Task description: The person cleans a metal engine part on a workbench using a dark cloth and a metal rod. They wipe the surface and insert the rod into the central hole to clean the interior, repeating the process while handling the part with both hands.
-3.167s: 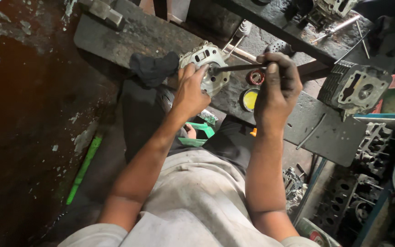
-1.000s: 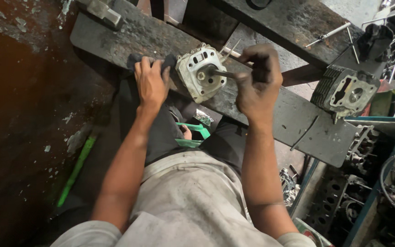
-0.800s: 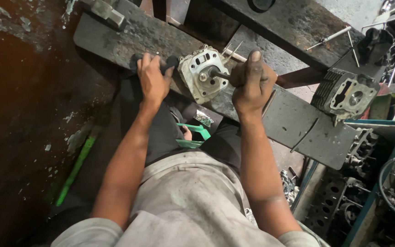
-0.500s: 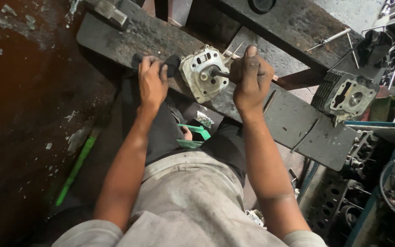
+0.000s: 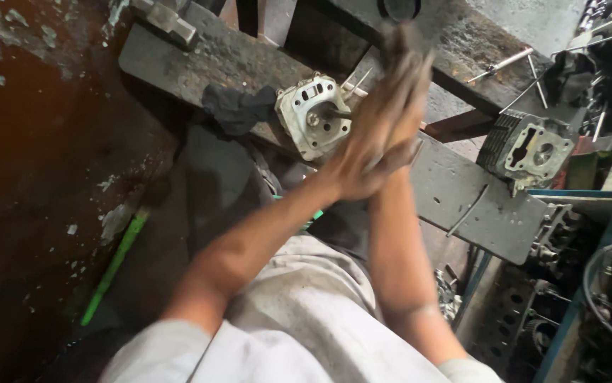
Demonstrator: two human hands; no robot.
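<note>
A silver cylinder head stands tilted on the dark metal bench. A thin dark rod sticks out of its face toward me. My left hand and my right hand are pressed palm to palm around the rod's near end, fingers stretched flat and pointing away. Both hands are motion-blurred. The rest of the rod is hidden between my palms. A crumpled black rag lies on the bench just left of the cylinder head, with no hand on it.
A second, finned cylinder head sits at the bench's right end. Thin metal rods lie on the upper ledge. More engine parts fill the blue rack at right. A green handle lies on the dark floor at left.
My left hand left the black rag and came across to meet my right hand. Both palms now clamp the rod, where before only my right fist gripped it.
</note>
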